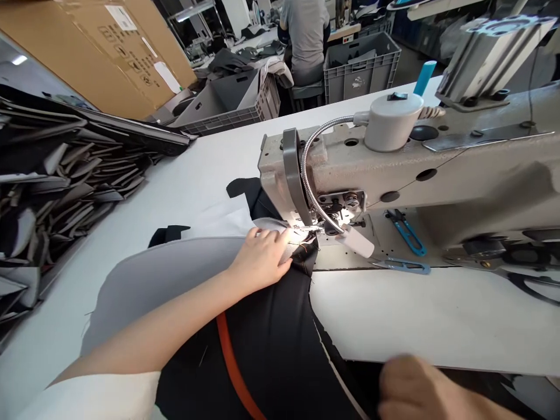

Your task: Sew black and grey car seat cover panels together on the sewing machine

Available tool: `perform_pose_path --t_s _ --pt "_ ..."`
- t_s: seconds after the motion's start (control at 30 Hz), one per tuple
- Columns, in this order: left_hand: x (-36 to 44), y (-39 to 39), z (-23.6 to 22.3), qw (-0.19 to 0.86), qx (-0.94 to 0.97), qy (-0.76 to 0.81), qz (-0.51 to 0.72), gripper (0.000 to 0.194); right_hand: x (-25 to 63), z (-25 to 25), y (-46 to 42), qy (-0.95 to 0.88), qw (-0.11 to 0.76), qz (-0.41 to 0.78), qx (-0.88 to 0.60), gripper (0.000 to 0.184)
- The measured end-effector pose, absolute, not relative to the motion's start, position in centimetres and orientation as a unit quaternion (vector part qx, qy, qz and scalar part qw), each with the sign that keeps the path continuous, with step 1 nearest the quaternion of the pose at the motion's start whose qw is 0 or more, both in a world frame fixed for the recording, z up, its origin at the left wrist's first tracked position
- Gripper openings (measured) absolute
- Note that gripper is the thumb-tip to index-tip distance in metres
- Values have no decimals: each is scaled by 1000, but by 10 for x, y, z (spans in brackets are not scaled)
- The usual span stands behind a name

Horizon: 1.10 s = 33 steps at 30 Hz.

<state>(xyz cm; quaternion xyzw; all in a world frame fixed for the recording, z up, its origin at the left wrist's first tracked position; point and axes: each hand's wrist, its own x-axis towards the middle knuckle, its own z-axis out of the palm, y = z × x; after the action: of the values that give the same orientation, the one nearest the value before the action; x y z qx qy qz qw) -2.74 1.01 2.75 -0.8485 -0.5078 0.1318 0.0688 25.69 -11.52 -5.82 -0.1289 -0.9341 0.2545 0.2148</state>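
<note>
My left hand [261,258] lies flat on grey mesh fabric [175,274] and black fabric [271,332], fingers stretched toward the needle area [306,233] of the sewing machine [415,169]. A small lamp on a flexible neck lights that spot. An orange strip [231,361] runs along the black fabric below my forearm. My right hand [420,391] is at the bottom edge near the table's front; it is blurred, looks curled, and its fingers are hidden.
A tall stack of dark cut pieces [56,186] fills the left side. Blue thread snips [406,233] lie on the machine bed. Behind are cardboard boxes [100,46], grey crates [361,67] and a person [306,35] seated facing away.
</note>
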Motion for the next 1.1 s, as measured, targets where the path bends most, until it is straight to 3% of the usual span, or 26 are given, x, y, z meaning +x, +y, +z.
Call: perform_pose_path --t_s 0.07,0.2,0.3,0.47,0.6,0.73,0.9,1.1 --pt "-29 10 33 52 -839 -520 148 45 243 -49 -87 -931 265 171 -182 34" --pt "-26 14 34 10 -839 -512 184 26 181 -53 -32 -938 245 63 -237 46" --pt "-24 17 30 11 -844 -502 189 32 137 -61 -9 -931 220 85 -278 57" --pt "-20 19 28 50 -875 -451 169 38 122 -59 0 -912 224 245 -242 23" --pt "-14 19 18 130 -929 -330 105 27 137 -62 -3 -900 281 299 -148 20" --pt "-15 16 0 182 -954 -232 54 21 143 -70 -17 -934 275 167 -154 30" --pt "-10 15 -14 156 -942 -291 61 24 138 -71 -35 -937 242 -61 -245 36" --pt "-8 16 -21 81 -933 -350 25 22 137 -72 -38 -928 255 -109 -249 32"
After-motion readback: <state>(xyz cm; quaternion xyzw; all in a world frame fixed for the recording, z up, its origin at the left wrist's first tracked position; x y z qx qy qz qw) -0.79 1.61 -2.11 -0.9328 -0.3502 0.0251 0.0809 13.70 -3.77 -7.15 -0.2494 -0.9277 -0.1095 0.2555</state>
